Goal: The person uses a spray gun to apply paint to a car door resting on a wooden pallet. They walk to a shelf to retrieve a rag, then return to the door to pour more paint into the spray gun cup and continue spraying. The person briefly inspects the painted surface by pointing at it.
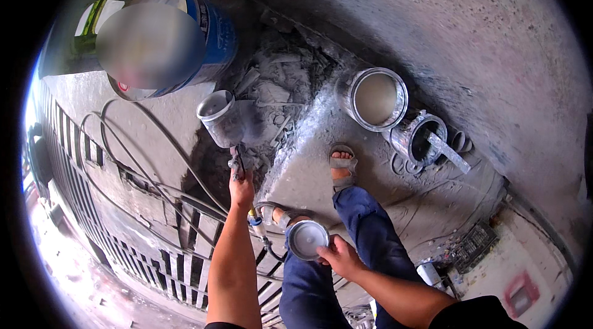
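My left hand [241,188] is stretched forward, its fingers wrapped round the handle of a spray gun [235,155]. The gun carries an open, pale, paint-smeared cup [223,124], tilted a little; what lies in it is hard to make out. Close to my left wrist is a hose fitting [256,222] with blue and yellow parts. Over my thigh, my right hand [341,257] pinches the edge of a round grey lid [306,237] between thumb and fingers. The lid is apart from the cup.
A large blue drum [216,39] stands at the far left. On the right are a metal can of beige liquid [375,99] and a smeared can [420,137] holding a flat stick [450,153]. Rubble [278,91] lies ahead, and hoses [145,171] cross the slatted grating [130,249].
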The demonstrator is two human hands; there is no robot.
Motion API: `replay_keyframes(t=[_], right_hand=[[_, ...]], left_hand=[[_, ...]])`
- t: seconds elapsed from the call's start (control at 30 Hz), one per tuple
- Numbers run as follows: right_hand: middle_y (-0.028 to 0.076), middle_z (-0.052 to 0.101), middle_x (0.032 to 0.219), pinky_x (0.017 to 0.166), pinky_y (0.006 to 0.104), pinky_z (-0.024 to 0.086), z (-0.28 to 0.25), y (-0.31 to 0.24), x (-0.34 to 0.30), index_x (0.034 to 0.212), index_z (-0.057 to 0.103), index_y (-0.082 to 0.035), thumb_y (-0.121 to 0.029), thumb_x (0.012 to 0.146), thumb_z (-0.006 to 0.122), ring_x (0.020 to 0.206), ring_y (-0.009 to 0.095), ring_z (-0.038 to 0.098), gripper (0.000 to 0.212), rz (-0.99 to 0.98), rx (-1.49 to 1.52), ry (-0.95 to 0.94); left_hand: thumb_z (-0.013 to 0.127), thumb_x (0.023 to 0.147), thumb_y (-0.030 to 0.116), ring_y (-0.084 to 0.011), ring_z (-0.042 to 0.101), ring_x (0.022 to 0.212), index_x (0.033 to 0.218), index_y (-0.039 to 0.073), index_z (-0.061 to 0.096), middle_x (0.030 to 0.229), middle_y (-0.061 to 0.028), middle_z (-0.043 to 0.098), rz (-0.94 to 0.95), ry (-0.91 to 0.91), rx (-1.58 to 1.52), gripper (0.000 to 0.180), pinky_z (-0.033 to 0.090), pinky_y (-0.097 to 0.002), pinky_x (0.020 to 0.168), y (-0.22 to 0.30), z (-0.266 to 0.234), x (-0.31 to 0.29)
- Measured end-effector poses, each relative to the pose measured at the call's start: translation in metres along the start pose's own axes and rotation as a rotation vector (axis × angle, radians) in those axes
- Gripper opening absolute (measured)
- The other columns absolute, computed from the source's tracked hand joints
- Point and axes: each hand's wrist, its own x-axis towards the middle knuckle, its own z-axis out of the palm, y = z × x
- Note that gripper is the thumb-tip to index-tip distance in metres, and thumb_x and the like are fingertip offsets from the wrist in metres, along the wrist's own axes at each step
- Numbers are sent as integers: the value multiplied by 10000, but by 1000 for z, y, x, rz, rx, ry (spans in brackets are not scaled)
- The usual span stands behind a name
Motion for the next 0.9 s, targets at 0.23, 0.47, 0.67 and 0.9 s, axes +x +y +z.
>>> replay_keyframes(t=[0.23,0.47,0.67,0.9], right_hand=[[66,620,763,606,270,484,-1,-9,-4,908,501,0,-231,855,612,658,128,615,261,-20,-62,9],[66,626,754,599,270,488,-2,0,0,915,504,5,-251,853,616,661,132,625,285,-27,-36,9],[99,640,750,601,285,496,-6,20,8,898,492,5,-287,840,627,667,168,649,327,-41,-113,52],[103,641,752,591,286,505,-5,17,9,881,470,9,-276,841,629,658,165,651,328,-7,-72,54]], left_hand=[[532,865,75,-75,420,707,1050,55,528,776,46,472,-87,22,86,186,364,-226,621,4,-3,-9],[559,838,77,-197,509,756,1079,41,498,908,-73,512,-129,85,223,252,427,-297,675,3,4,-23],[587,833,111,-384,465,1008,1268,26,415,1122,-232,417,187,293,584,476,404,-405,860,6,17,-59],[535,856,109,-365,491,791,1030,-21,461,898,-182,455,252,260,604,230,405,-424,696,11,6,-89]])
